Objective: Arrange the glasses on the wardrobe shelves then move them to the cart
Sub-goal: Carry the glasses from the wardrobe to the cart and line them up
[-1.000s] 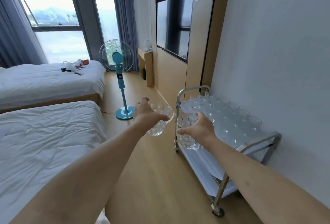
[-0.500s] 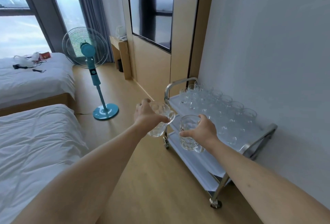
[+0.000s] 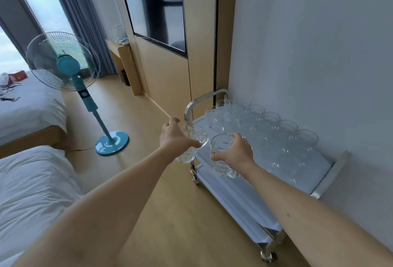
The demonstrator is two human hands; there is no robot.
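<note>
Forearms reach forward from the bottom edge, each ending in a hand that carries one clear glass. Left hand (image 3: 176,139) wraps thumb and fingers round the faceted left glass (image 3: 190,145), which is tilted, with its rim toward the cart and its base over the floor just off the cart's near edge. Right hand (image 3: 235,151) clasps the rim of the right glass (image 3: 221,156) from the side; this glass hangs upright at the front edge of the top shelf, not yet set down.

Risks, as judged: the two carried glasses are nearly touching and could knock together; the tilted left glass could slide out of the fingers onto the wood floor (image 3: 170,213); either glass could strike the steel handle (image 3: 202,99) or topple the crowded glasses already on the cart (image 3: 327,179) when lowered; a push could roll the cart on its casters.

Counts: two hands, two carried glasses. Shelved glasses (image 3: 265,130) stand in close rows on the top shelf, roughly two dozen; transparent overlap prevents an exact count. One cart with two shelves, the lower one bare where visible. One standing fan (image 3: 70,66). Two beds (image 3: 32,192).
</note>
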